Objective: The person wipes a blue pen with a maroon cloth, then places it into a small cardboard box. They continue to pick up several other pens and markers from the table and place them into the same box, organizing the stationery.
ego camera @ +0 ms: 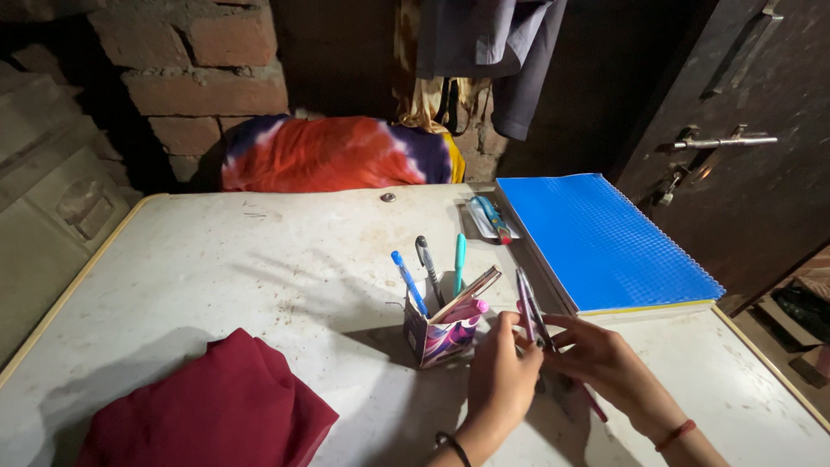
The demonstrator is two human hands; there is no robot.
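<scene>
My left hand (503,374) and my right hand (605,361) meet just right of a small patterned pen holder (439,335) on the white table (259,268). Together they grip a bunch of pens (529,313) that points up and away from me. A red pen end sticks out below my right hand. The holder contains a blue pen (408,281), a grey pen (427,264), a teal pen (459,259), a pink one and a flat ruler-like stick (469,294).
A blue spiral notebook (601,242) lies at the table's right. Behind it sits a packet with a toothbrush-like item (493,218). Dark red cloth (212,411) covers the near left corner. A brick wall, colourful fabric (333,154) and a metal door (735,138) stand behind.
</scene>
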